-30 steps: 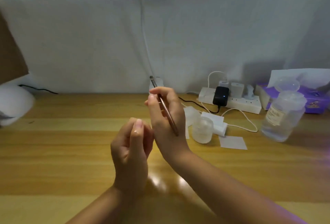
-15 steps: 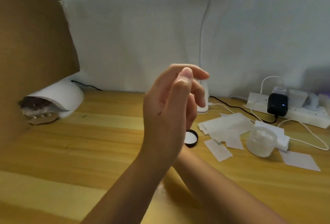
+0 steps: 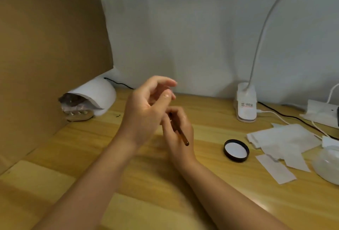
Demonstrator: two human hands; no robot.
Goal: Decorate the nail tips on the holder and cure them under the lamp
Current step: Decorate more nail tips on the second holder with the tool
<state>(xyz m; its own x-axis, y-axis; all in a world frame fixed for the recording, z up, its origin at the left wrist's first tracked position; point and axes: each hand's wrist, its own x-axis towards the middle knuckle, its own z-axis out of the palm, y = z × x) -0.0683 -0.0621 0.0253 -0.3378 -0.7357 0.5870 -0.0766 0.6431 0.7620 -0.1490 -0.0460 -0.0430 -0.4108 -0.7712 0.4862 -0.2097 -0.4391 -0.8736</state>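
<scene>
My right hand (image 3: 180, 134) grips a thin brown brush (image 3: 181, 135) whose handle end points down toward me; its tip is hidden behind my left hand. My left hand (image 3: 146, 108) is raised in front of it with fingers loosely curled and nothing seen in it. The white curing lamp (image 3: 95, 95) lies at the back left beside a cardboard panel, with small nail tips (image 3: 78, 112) showing at its dark opening. No holder is plainly visible.
A tall cardboard panel (image 3: 51, 46) walls off the left. A black jar lid (image 3: 236, 150) and white paper wipes (image 3: 282, 141) lie at the right, by a translucent jar (image 3: 328, 165), a desk lamp base (image 3: 246, 105) and a power strip (image 3: 321, 113).
The view has swung left, bringing the curing lamp closer to the middle. My left hand has lowered and my right hand with the brush has come out from behind it.
</scene>
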